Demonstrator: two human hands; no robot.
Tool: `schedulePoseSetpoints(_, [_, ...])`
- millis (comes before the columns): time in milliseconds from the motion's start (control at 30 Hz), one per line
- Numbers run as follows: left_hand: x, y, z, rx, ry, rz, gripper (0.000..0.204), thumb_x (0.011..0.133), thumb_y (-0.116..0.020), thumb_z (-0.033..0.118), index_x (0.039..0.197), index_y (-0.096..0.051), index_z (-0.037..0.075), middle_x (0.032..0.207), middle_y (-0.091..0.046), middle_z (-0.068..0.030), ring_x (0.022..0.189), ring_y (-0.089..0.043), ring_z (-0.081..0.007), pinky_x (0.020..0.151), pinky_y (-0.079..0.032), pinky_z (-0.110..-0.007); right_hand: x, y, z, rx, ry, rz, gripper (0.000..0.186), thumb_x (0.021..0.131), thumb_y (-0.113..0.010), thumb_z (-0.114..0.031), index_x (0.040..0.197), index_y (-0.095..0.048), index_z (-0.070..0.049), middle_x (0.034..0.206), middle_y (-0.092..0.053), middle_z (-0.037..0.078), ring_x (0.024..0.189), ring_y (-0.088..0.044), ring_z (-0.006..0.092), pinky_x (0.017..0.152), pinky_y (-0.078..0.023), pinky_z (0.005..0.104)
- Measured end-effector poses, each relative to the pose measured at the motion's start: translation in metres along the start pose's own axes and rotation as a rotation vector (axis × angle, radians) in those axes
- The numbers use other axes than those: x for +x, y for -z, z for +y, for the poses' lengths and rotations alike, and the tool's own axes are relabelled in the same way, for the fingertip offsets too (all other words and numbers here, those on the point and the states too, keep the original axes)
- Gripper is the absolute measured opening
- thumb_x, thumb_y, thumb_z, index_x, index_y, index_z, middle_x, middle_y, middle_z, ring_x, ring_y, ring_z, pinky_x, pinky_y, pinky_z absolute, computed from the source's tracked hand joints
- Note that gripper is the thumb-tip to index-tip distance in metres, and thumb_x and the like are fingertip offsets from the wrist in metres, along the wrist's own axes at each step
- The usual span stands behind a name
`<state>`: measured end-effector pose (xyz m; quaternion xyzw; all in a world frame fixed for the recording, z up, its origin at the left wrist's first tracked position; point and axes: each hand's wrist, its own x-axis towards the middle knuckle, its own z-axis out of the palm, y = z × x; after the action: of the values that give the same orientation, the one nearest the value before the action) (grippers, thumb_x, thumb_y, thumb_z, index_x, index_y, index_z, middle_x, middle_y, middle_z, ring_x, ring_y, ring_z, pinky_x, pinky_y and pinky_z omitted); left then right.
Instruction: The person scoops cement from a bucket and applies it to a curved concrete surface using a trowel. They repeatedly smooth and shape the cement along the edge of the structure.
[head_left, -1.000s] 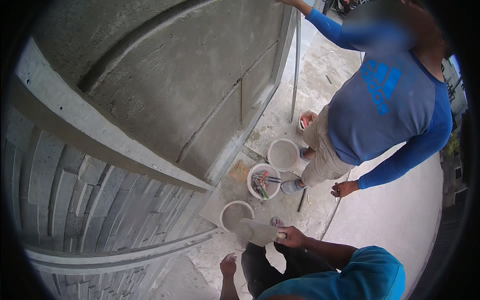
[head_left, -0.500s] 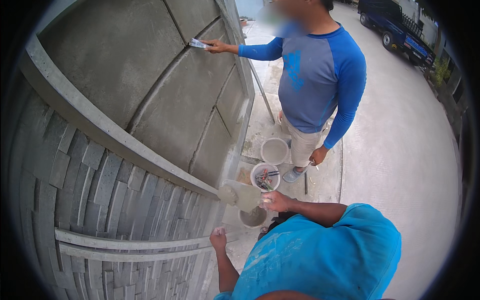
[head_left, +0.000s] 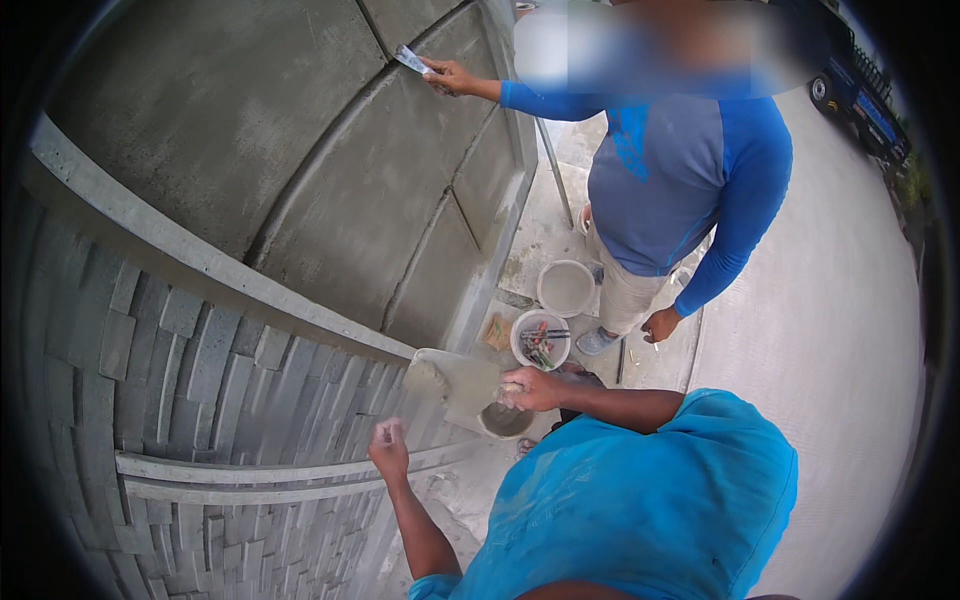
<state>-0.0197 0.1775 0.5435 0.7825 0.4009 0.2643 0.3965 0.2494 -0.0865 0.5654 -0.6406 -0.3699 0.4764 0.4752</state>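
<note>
My right hand is closed round the handle of a pale flat plastering float. A lump of grey mortar sits on the float's far end, close to the lower edge of the pale ledge. My left hand, dusty and with its fingers curled together, is raised before the grey stone-strip cladding; whether it holds anything is too small to tell. Below the float stands a bucket, partly covered by it.
Across from me a person in a blue-sleeved shirt holds a small flat scraper at a groove in the grey plastered wall. A bucket of tools and a pale bucket stand on the ground. A dark pickup is parked beyond.
My left hand has moved up and left, toward the cladding. The float in my right hand has shifted slightly left. The view has tilted, so the other person appears farther right.
</note>
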Motion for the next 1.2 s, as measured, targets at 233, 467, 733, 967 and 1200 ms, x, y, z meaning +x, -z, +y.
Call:
schedulePoseSetpoints(233, [0.072,0.0,0.154,0.056,-0.129,0.365,0.018,0.103,-0.066,0.015,0.104,-0.071,-0.003,0.094,-0.074,-0.0102,0.086,-0.07,-0.0134,0.08,-0.055,-0.029,0.079,0.079,-0.027,-0.123,0.395,-0.068,0.039,0.096,-0.066,-0.027,0.124,-0.066,0.0,0.113,-0.072,0.022,0.106,-0.07,0.0333,0.091,-0.052,0.0426])
schedulePoseSetpoints(467, [0.12,0.041,0.291,0.522,-0.241,0.723,0.019,0.097,-0.07,0.006,0.115,-0.071,0.001,0.106,-0.075,-0.0132,0.099,-0.071,-0.0281,0.092,-0.055,-0.038,0.137,0.149,-0.094,-0.023,0.488,-0.27,0.04,0.099,-0.062,-0.027,0.126,-0.062,0.001,0.114,-0.069,0.023,0.105,-0.067,0.0383,0.093,-0.051,0.0421])
schedulePoseSetpoints(733, [0.169,0.094,0.426,1.075,-0.546,0.776,0.075,0.085,-0.083,0.024,0.15,-0.049,0.011,0.156,-0.045,-0.0133,0.144,-0.042,-0.0324,0.118,-0.033,-0.049,0.161,0.15,-0.146,0.388,0.367,-0.503,0.037,0.106,-0.056,-0.025,0.138,-0.053,-0.007,0.095,-0.058,0.003,0.079,-0.058,0.0087,0.07,-0.053,0.0289])
schedulePoseSetpoints(967, [0.178,0.147,0.452,1.405,-0.505,0.768,0.12,0.066,-0.089,0.051,0.164,-0.028,0.017,0.173,-0.021,-0.0049,0.155,-0.024,-0.0348,0.122,-0.023,-0.055,0.202,0.124,-0.249,0.495,0.478,-0.587,0.038,0.107,-0.057,-0.024,0.137,-0.051,-0.002,0.093,-0.06,0.004,0.073,-0.06,0.011,0.064,-0.051,0.0285])
schedulePoseSetpoints(1200, [0.205,0.156,0.459,1.531,-0.448,0.829,0.126,0.061,-0.089,0.056,0.165,-0.027,0.018,0.172,-0.024,-0.0019,0.157,-0.021,-0.0338,0.123,-0.017,-0.057,0.27,0.096,-0.345,0.211,0.725,-0.236,0.04,0.107,-0.055,-0.038,0.133,-0.062,-0.008,0.088,-0.068,0.006,0.079,-0.065,0.0143,0.075,-0.052,0.0312])
